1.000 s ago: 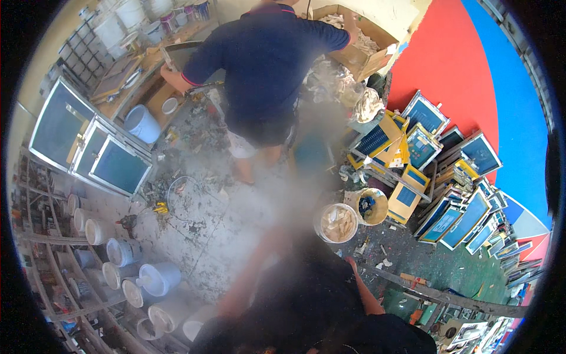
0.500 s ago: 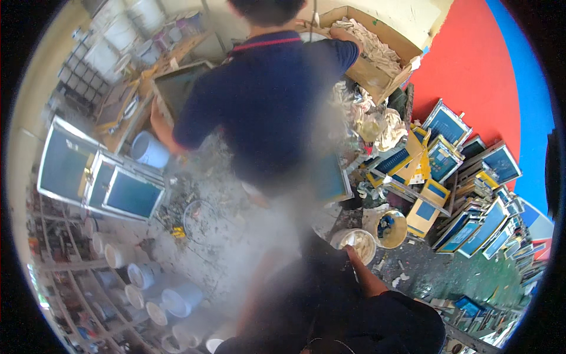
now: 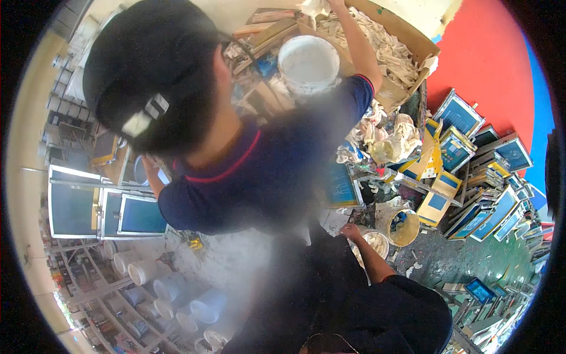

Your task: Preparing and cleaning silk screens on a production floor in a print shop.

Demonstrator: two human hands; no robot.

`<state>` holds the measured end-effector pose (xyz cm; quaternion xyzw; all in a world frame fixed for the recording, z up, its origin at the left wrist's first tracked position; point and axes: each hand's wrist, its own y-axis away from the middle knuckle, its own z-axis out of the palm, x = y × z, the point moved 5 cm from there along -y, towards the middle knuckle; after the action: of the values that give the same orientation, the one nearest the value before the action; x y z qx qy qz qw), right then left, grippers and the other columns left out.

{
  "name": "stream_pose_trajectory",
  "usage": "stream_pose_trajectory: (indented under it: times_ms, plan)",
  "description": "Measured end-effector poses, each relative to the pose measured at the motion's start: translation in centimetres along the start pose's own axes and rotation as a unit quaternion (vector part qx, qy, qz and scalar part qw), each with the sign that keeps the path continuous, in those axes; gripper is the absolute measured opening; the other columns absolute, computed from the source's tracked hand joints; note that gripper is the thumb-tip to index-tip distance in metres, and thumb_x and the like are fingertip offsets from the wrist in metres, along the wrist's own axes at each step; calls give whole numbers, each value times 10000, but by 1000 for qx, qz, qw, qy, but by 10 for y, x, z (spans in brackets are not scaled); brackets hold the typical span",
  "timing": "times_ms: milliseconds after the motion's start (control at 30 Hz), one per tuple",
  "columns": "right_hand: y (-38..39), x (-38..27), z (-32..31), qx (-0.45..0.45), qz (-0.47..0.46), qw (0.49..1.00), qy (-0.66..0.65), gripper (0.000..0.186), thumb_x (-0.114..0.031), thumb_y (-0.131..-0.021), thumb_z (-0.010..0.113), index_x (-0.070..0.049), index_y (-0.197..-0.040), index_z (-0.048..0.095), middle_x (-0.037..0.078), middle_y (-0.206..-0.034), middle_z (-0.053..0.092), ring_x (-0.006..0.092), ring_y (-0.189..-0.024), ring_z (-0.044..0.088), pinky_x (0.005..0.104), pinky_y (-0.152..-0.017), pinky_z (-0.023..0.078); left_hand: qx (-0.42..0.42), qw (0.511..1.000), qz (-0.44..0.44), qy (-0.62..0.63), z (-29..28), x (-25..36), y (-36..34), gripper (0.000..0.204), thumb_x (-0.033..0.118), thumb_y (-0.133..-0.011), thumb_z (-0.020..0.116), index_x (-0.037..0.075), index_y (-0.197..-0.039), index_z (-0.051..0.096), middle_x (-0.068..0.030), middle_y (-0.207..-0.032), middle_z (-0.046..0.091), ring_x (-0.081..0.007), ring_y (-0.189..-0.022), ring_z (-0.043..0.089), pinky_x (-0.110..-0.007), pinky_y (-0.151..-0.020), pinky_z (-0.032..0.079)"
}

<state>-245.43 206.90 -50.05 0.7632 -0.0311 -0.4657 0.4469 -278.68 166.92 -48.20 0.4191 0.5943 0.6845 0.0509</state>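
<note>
My right hand [image 3: 352, 232] is low in front of my dark clothing, beside a white bucket [image 3: 378, 242] with pale material in it. Its fingers look curled; whether anything is in them is hidden. My left hand does not show; a blurred haze covers that side. Directly ahead, a person in a black cap and navy shirt [image 3: 236, 183] leans left. This person's raised hand [image 3: 336, 5] is by a white cloth [image 3: 316, 7] at a cardboard box [image 3: 425, 66] of pale rags. The other hand [image 3: 151, 165] is near a blue-white bucket [image 3: 140, 170].
An open white bucket [image 3: 309, 58] stands beyond the person. Framed screens [image 3: 484, 219] lean in rows on the right, near a yellowish bucket [image 3: 405, 228]. More frames [image 3: 142, 214] and several pale buckets [image 3: 209, 304] are on the left, with shelving [image 3: 100, 289] beyond.
The person ahead has bent left, bringing the capped head into view, and raised the right arm over the box. The white bucket beyond is now uncovered. My right hand has shifted slightly up.
</note>
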Motion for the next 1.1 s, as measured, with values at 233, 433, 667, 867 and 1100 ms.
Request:
stream_pose_trajectory:
  times_ms: [233,433,667,867,1100]
  plan:
    - [-23,-19,-7,223,-154,951,152,108,-20,-649,566,-80,-687,647,95,-715,606,219,-645,629,325,-574,479,21,931,117,-344,3,42,-51,324,259,-894,596,29,-1093,708,-99,-1008,722,-259,-927,675,-398,-818,531]
    - [-31,-34,-3,211,-207,940,172,168,7,-630,571,-82,-723,680,81,-716,640,202,-622,610,318,-562,468,-30,998,63,-5,-7,50,-71,311,196,-947,560,-41,-1116,669,-139,-973,693,-227,-916,693,-331,-744,562]
    - [-26,-34,11,195,-154,960,132,248,-24,-591,575,-71,-802,697,92,-719,602,248,-693,582,369,-651,484,-89,989,110,42,-6,47,-87,327,180,-958,582,-48,-1193,595,-170,-1087,657,-295,-930,699,-403,-735,592]
    - [10,-25,30,179,-92,972,122,210,19,-697,549,-91,-780,707,59,-735,636,170,-646,591,308,-581,449,-106,990,59,66,-19,20,-83,321,192,-937,611,-23,-1175,620,-143,-1041,670,-278,-899,695,-400,-717,591]
    - [24,53,20,163,-114,977,74,139,-72,-724,627,-40,-838,700,118,-732,654,240,-682,636,359,-607,475,-100,993,-60,-13,-26,3,-84,292,315,-950,579,142,-1185,585,-114,-936,704,-253,-759,696,-378,-628,539]
